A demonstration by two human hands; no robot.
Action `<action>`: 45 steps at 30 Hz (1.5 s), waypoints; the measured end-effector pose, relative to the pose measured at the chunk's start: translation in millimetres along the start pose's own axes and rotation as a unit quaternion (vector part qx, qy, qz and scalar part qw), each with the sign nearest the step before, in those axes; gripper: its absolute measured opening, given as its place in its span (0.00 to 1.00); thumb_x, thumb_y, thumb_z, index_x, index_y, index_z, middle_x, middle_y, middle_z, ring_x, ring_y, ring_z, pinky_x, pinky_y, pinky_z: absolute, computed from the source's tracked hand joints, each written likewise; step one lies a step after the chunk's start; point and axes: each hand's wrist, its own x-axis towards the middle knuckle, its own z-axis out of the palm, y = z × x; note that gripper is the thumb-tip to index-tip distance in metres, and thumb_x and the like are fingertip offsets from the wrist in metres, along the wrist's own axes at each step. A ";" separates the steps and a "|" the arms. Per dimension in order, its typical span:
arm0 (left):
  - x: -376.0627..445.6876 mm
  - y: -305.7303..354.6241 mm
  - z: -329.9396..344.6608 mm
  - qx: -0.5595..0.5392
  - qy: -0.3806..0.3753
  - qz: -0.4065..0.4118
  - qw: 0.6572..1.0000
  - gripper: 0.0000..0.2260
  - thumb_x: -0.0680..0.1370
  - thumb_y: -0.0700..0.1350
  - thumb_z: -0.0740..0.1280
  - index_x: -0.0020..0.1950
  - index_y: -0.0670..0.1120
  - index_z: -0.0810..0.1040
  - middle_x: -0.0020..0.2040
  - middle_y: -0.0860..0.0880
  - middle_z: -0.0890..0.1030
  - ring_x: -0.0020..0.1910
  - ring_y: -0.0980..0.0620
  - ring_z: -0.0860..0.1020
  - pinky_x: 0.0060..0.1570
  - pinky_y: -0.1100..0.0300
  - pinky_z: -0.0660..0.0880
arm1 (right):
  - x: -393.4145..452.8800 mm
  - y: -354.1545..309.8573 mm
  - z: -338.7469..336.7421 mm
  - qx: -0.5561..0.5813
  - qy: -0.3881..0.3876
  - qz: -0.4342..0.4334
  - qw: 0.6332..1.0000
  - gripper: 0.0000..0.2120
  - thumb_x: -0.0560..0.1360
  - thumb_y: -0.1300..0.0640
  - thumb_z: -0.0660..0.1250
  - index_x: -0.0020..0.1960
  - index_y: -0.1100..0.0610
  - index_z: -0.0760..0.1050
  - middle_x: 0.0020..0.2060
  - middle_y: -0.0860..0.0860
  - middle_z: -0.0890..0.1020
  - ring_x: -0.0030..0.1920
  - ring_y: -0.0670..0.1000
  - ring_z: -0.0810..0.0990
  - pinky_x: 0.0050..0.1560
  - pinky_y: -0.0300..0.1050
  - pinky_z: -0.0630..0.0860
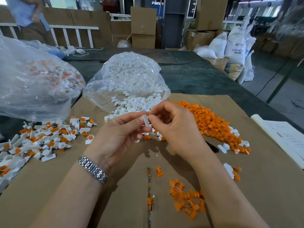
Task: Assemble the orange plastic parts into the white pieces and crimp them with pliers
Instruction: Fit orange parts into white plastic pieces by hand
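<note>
My left hand [120,134] pinches a small white piece [146,120] by its lower end, above the middle of the cardboard. My right hand [174,127] meets it from the right, with thumb and forefinger closed on an orange part [149,114] that is mostly hidden and touches the white piece. A heap of loose orange parts [212,122] lies to the right. White pieces [131,102] spill from an open clear bag. Dark handles, possibly the pliers [212,146], lie partly hidden behind my right wrist.
Assembled white-and-orange pieces [41,139] are heaped at the left, below a large clear bag [31,76] holding more. A small cluster of orange parts [187,199] lies near me. White paper sheets [283,137] sit at the right edge. Cardboard [65,186] covers the dark table.
</note>
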 end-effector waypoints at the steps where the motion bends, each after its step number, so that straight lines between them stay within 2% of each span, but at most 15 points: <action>1: -0.4 -0.1 0.3 0.001 -0.003 0.003 1.000 0.08 0.71 0.38 0.71 0.47 0.40 0.88 0.45 0.41 0.86 0.38 0.51 0.85 0.30 0.66 0.77 | -0.2 -0.2 1.6 -0.006 0.003 0.000 1.000 0.04 0.77 0.58 0.72 0.47 0.50 0.79 0.37 0.45 0.80 0.38 0.42 0.79 0.37 0.34 0.74; 5: -1.5 1.7 -1.3 0.003 -0.012 0.001 1.000 0.11 0.70 0.36 0.71 0.51 0.37 0.86 0.50 0.37 0.85 0.43 0.48 0.86 0.36 0.65 0.80 | -0.9 -1.7 6.3 -0.008 0.011 0.010 1.000 0.04 0.79 0.58 0.69 0.51 0.49 0.78 0.39 0.46 0.79 0.39 0.44 0.78 0.38 0.35 0.74; 8: -1.5 0.1 0.8 0.015 -0.006 0.015 1.000 0.13 0.70 0.35 0.71 0.53 0.34 0.83 0.48 0.37 0.85 0.40 0.48 0.85 0.38 0.64 0.81 | -1.9 -2.8 8.5 -0.064 0.027 -0.007 0.998 0.04 0.79 0.58 0.69 0.51 0.49 0.80 0.43 0.46 0.79 0.43 0.45 0.78 0.42 0.34 0.73; 11: -2.5 -2.2 3.2 0.034 0.000 0.039 0.999 0.10 0.69 0.37 0.72 0.49 0.36 0.85 0.44 0.39 0.85 0.38 0.50 0.84 0.41 0.63 0.82 | -2.9 -4.1 9.7 -0.098 0.039 -0.019 0.994 0.04 0.79 0.58 0.69 0.51 0.50 0.80 0.44 0.46 0.78 0.44 0.46 0.77 0.43 0.35 0.74; 15: -3.7 1.2 1.4 0.039 -0.005 0.037 0.999 0.11 0.70 0.37 0.71 0.51 0.36 0.84 0.45 0.39 0.85 0.39 0.49 0.84 0.38 0.63 0.81 | -1.4 -5.0 6.4 -0.019 0.015 0.015 1.000 0.04 0.79 0.56 0.70 0.53 0.50 0.80 0.40 0.47 0.80 0.39 0.43 0.78 0.40 0.33 0.73; 19: -4.5 6.0 -0.6 -0.005 -0.020 0.009 1.000 0.10 0.71 0.37 0.70 0.50 0.40 0.87 0.42 0.43 0.85 0.36 0.53 0.83 0.33 0.65 0.78 | 1.2 -3.3 -8.5 0.122 -0.067 0.032 0.990 0.13 0.76 0.58 0.74 0.60 0.51 0.79 0.38 0.45 0.81 0.39 0.43 0.80 0.43 0.38 0.79; 22: -5.2 8.3 -1.7 -0.021 -0.038 -0.009 0.999 0.10 0.72 0.37 0.69 0.50 0.41 0.88 0.43 0.44 0.86 0.35 0.54 0.82 0.30 0.66 0.76 | 1.6 -1.2 -14.6 0.146 -0.087 0.013 0.985 0.14 0.76 0.60 0.74 0.61 0.53 0.81 0.40 0.44 0.81 0.43 0.45 0.80 0.50 0.43 0.81; 25: -4.6 8.8 -2.4 -0.030 -0.042 -0.017 0.999 0.12 0.73 0.37 0.69 0.53 0.39 0.86 0.43 0.45 0.85 0.34 0.54 0.82 0.28 0.66 0.74 | 0.9 -0.3 -16.3 0.146 -0.095 0.006 0.985 0.12 0.76 0.60 0.74 0.59 0.52 0.83 0.42 0.49 0.81 0.46 0.53 0.83 0.54 0.54 0.81; 28: -4.6 8.8 -3.1 -0.029 -0.049 -0.019 0.998 0.13 0.74 0.37 0.68 0.57 0.37 0.82 0.42 0.45 0.85 0.34 0.54 0.81 0.28 0.67 0.74 | 0.2 -1.4 -17.9 0.137 -0.087 -0.009 0.987 0.11 0.75 0.59 0.75 0.57 0.50 0.84 0.44 0.53 0.82 0.49 0.59 0.83 0.54 0.57 0.82; 33: -5.4 8.9 -3.9 -0.022 -0.062 -0.009 0.998 0.11 0.73 0.37 0.68 0.52 0.40 0.87 0.43 0.44 0.85 0.37 0.52 0.84 0.32 0.66 0.78 | -0.2 -3.3 -18.0 0.101 -0.067 -0.021 0.992 0.10 0.75 0.59 0.75 0.55 0.53 0.85 0.44 0.53 0.84 0.47 0.54 0.84 0.53 0.54 0.82; 39: -5.1 8.7 -4.3 -0.013 -0.062 0.003 0.998 0.11 0.73 0.38 0.69 0.52 0.41 0.87 0.46 0.44 0.87 0.40 0.53 0.85 0.37 0.66 0.80 | -0.8 -5.8 -15.8 0.060 -0.049 -0.039 0.996 0.11 0.74 0.59 0.75 0.57 0.55 0.84 0.45 0.52 0.83 0.48 0.52 0.83 0.51 0.55 0.81; 45: -4.6 9.5 -4.2 -0.030 -0.058 -0.002 0.998 0.11 0.73 0.37 0.69 0.54 0.39 0.82 0.46 0.42 0.86 0.40 0.50 0.85 0.37 0.64 0.81 | -1.1 -5.0 -15.4 0.041 -0.047 -0.039 0.997 0.12 0.74 0.58 0.76 0.57 0.52 0.83 0.45 0.50 0.81 0.45 0.49 0.81 0.50 0.46 0.80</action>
